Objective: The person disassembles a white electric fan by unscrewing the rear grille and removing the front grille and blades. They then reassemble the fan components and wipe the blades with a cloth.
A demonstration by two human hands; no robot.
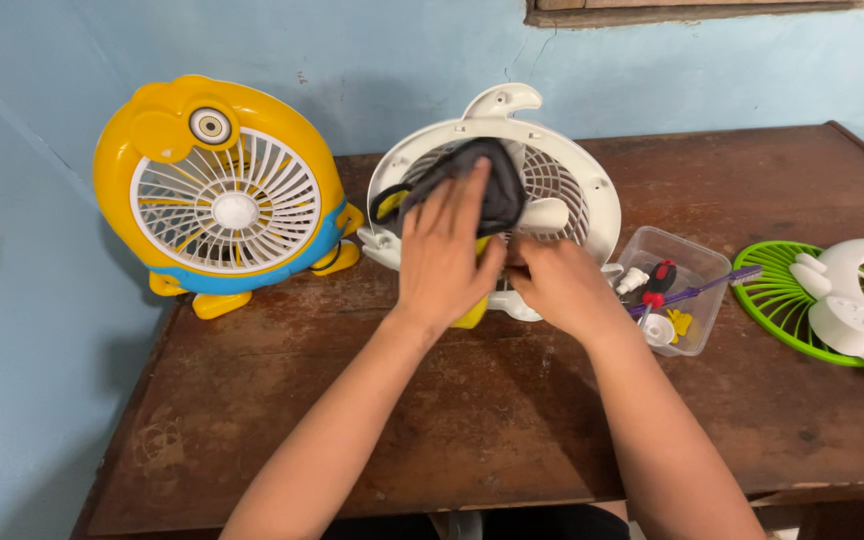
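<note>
While the left hand [444, 250] presses a dark cloth [487, 185], ribbed white plastic fan [572, 180] stands.

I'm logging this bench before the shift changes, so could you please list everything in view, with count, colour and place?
Table: one, dark brown wood, against a blue wall.
Yellow fan: one, yellow and blue with a white grille, upright at the left rear.
White fan shell: one, white, upright at the centre.
Cloth: one, dark grey, against the white shell's grille.
Plastic tub: one, clear, right of the shell, holding small parts and a purple tool.
Green grille: one, green, flat at the right.
White part: one, white, lying on the green grille.
Left hand: pressing the cloth.
Right hand: at the shell's base.
</note>
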